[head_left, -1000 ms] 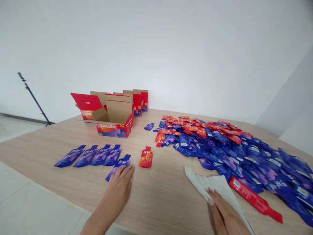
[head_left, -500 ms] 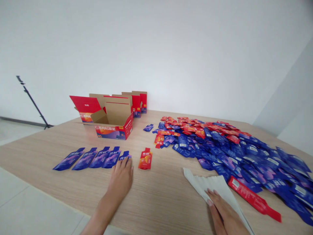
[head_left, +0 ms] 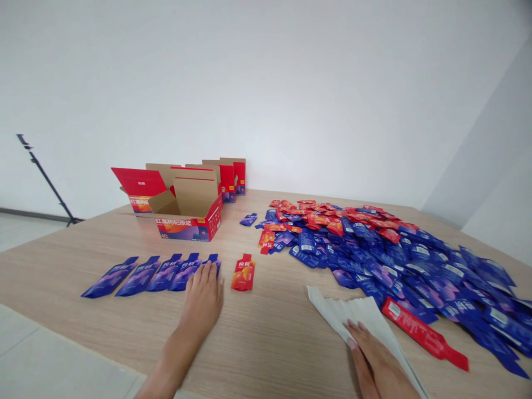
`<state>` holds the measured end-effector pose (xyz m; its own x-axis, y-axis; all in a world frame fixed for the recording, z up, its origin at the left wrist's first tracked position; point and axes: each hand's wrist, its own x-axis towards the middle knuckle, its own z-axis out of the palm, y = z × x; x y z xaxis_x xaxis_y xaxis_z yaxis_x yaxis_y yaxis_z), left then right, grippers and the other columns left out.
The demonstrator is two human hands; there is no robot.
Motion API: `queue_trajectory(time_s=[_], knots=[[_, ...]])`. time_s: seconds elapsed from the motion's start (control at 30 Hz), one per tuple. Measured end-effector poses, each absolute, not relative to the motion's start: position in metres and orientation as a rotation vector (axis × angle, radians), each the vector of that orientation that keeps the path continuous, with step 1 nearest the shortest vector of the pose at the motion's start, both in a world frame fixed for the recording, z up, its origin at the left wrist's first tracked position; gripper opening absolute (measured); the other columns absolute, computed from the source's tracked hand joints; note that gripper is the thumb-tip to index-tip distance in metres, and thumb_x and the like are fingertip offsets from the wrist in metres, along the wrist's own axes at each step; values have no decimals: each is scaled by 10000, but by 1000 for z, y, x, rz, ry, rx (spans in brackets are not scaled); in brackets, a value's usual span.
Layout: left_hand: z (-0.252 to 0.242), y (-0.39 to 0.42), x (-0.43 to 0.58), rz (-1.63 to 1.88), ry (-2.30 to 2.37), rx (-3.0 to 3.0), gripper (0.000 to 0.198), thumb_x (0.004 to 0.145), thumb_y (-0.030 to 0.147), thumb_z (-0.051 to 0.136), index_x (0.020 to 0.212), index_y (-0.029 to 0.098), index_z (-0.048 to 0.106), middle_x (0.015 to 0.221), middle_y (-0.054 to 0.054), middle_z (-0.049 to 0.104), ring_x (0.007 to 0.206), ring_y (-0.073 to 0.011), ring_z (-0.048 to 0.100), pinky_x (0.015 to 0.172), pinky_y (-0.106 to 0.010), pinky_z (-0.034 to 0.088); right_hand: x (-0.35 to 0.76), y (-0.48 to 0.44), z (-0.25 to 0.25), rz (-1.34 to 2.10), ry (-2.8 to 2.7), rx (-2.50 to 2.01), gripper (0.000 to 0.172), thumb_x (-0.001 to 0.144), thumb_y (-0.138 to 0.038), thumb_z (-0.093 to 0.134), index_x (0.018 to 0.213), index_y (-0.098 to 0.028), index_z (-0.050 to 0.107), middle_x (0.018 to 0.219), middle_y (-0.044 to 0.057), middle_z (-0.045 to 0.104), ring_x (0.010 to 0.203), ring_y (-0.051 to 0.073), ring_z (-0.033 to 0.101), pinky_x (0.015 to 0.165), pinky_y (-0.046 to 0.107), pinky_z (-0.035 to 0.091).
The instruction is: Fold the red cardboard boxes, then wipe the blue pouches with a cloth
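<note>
Head view: left hand (head_left: 204, 299) lies flat on the rightmost blue pouch (head_left: 213, 260) of 5 at near left, seemingly aligning it; next move needs clean lift-off; right hand (head_left: 374, 360) on white cloth (head_left: 366, 315), grip unclear

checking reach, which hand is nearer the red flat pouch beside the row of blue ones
Left: the left hand lies just left of the red flat pouch, on a blue flat pouch; the right hand is farther right, on a white sheet.
</note>
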<state>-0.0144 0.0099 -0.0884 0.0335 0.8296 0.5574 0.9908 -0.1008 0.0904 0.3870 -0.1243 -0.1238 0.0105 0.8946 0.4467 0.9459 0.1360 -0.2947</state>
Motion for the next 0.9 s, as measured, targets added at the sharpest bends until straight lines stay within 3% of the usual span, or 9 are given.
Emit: queue_trajectory(time_s=[0.13, 0.37, 0.57, 0.73, 0.9], knots=[[-81, -13, 5, -829, -1778, -1984, 518, 1058, 318, 308, 1444, 53, 527, 1462, -234, 600, 1385, -357, 527, 1145, -572, 421, 381, -125, -119, -124, -1867, -1779, 488, 1063, -405, 411, 1342, -148, 719, 1405, 115, 685, 1300, 309, 666, 1097, 476, 569], [-86, -66, 80, -1039, -1421, -2391, 467, 1048, 233, 399, 1504, 185, 489, 1458, -100, 644, 1327, -219, 609, 1083, -404, 512, 361, -133, -93, 30, -1747, -1763, 449, 1053, -416, 449, 1308, -189, 741, 1391, 109, 705, 1314, 296, 660, 1131, 487, 532], [-103, -74, 101, -921, -1300, -2472, 493, 1032, 254, 426, 1509, 149, 493, 1467, -103, 644, 1319, -230, 628, 1069, -413, 534, 402, -140, -68, 181, -1427, -1814, 480, 1013, -562, 460, 1217, -260, 771, 1296, 72, 767, 1238, 284, 702, 1069, 430, 557], [-102, -72, 97, -933, -1293, -2480, 463, 1032, 249, 428, 1475, 153, 526, 1432, -105, 668, 1298, -226, 639, 1060, -407, 540, 478, -134, -64, -80, -1186, -2049, 581, 941, -599, 395, 1176, -201, 748, 1231, 141, 767, 1121, 353, 714, 980, 497, 559], [-102, -74, 99, -986, -1328, -2515, 437, 1024, 244, 447, 1443, 179, 555, 1405, -101, 683, 1262, -232, 658, 1040, -423, 552, 546, -134, -74, -390, -1187, -2370, 736, 949, -571, 302, 1286, -30, 671, 1205, 294, 705, 1138, 458, 663, 956, 562, 521]])
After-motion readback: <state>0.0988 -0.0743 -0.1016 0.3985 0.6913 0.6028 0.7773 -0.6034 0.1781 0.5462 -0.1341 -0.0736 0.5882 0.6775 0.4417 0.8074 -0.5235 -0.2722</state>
